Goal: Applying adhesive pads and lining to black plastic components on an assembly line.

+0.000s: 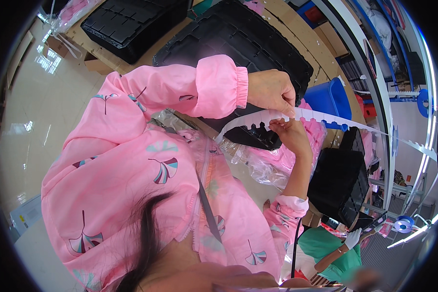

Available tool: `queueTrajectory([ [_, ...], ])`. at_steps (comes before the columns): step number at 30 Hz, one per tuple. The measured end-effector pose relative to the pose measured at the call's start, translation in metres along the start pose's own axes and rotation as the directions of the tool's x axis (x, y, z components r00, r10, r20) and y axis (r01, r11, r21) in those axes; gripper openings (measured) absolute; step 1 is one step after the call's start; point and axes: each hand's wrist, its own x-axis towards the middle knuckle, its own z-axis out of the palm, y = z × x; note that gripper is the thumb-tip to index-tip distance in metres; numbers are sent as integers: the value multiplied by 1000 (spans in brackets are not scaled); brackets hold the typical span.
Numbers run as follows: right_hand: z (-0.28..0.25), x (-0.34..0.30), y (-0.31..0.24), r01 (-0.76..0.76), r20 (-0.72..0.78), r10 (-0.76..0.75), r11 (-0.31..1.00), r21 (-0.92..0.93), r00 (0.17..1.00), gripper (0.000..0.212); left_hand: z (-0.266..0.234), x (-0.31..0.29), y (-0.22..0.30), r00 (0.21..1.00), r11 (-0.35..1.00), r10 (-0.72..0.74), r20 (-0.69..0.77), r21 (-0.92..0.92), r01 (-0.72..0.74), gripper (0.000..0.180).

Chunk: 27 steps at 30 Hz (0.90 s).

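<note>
The white notched strip (321, 117) runs lengthwise left to right past the hands: the left hand (272, 90) pinches its plain edge; the right hand (296, 138), just below, has fingertips at the notches, whether pinching I cannot tell.

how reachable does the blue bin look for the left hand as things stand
Probably yes: the blue bin appears close to the left hand, its upper part unobstructed in view. The hand pinches the white strip, though, so it would likely have to let go first.
</note>
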Motion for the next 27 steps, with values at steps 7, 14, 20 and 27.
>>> queueTrajectory([
  [7, -4, 5, -26, -76, -2, 77, 981, -178, 997, 14, 0, -3, 1, 1000, 1000, -13, -9, -7, 13, 22],
  [14, 9, 5, -17, -37, -115, -3, 938, -346, 993, 18, -1, -8, 3, 1000, 1000, 0, -21, 8, 0, 18],
  [20, 5, 14, 0, 64, -196, -140, 935, -349, 971, 28, 4, -9, -1, 1000, 1000, 12, -19, -25, -12, 16],
  [27, 38, -28, 15, 145, -663, -127, 989, -28, 738, 18, 5, -5, 1, 1000, 996, -4, -7, 92, 4, 21],
])
